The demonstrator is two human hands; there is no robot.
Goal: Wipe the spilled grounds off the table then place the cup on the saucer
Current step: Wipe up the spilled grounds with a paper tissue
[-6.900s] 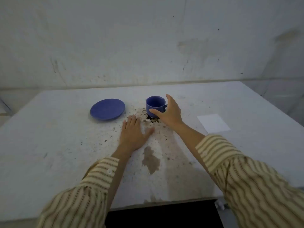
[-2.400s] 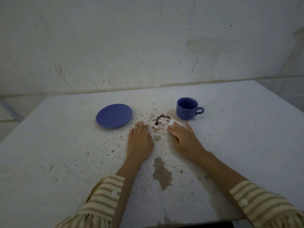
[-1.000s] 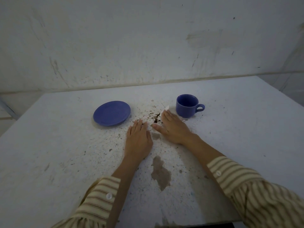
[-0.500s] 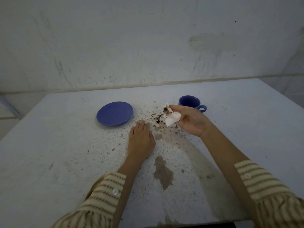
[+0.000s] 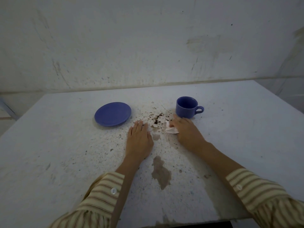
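A blue cup (image 5: 186,107) stands upright on the white table (image 5: 238,129), its handle pointing right. A blue saucer (image 5: 112,113) lies bare to its left. Between the two, dark grounds (image 5: 157,119) are scattered in a small heap with specks around it. My right hand (image 5: 186,131) lies palm down just in front of the cup, pressing a crumpled white tissue (image 5: 170,129) onto the table right of the heap. My left hand (image 5: 139,139) rests flat on the table with fingers together, its fingertips near the grounds, holding nothing.
A brown stain (image 5: 161,172) marks the table nearer to me, between my forearms. The speckled table meets a stained white wall (image 5: 148,46) at the back. The table's front edge (image 5: 181,223) runs along the bottom of the view.
My right hand held the soiled tissue lifted and turned up half a second ago; now it has come down and presses the tissue on the table right of the heap. My left hand has stayed put.
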